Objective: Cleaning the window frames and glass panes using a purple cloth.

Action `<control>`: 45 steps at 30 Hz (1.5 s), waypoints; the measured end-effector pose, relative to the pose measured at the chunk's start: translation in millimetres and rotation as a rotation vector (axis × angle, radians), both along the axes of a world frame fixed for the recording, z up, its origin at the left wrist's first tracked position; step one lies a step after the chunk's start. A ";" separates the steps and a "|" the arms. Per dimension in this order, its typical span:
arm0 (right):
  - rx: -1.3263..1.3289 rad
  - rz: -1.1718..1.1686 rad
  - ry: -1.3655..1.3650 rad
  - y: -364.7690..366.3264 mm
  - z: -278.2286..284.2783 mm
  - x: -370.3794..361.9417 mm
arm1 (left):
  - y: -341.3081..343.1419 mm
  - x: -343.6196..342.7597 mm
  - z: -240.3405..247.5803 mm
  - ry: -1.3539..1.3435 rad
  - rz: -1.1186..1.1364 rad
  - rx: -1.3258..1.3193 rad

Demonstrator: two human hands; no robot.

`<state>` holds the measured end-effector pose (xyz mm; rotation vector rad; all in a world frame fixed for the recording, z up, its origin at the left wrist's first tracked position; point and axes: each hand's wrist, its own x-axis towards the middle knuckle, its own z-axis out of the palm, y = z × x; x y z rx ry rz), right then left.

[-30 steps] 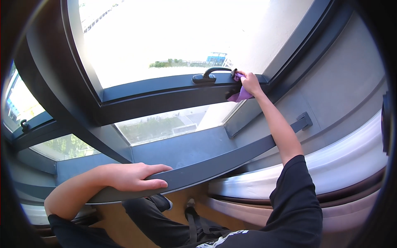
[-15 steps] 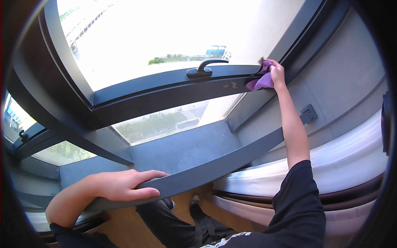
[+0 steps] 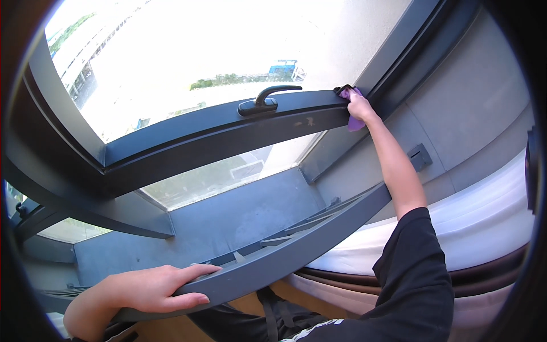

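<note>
Right hand (image 3: 360, 106) closed on a purple cloth (image 3: 354, 121), pressed at the far right end of the window sash (image 3: 216, 128), hard against the corner where it meets the side frame (image 3: 399, 62). Window handle (image 3: 266, 100) sits well to the left, with bare sash between. Left hand (image 3: 154, 288) lies flat, fingers (image 3: 191, 297) spread along the lower frame rail (image 3: 296, 251), holding nothing.
</note>
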<state>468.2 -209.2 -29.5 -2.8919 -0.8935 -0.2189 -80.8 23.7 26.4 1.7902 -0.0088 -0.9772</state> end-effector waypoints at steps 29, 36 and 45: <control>0.145 0.061 0.168 -14.4 -3.8 29.5 | 1.9 5.7 -3.3 0.043 -0.036 0.014; -0.012 -0.169 0.102 1.6 1.6 25.6 | 0.9 1.6 -4.2 -0.029 -0.010 0.001; 0.235 0.195 0.188 -14.9 -4.4 3.0 | -0.5 0.2 -5.0 -0.092 -0.017 0.027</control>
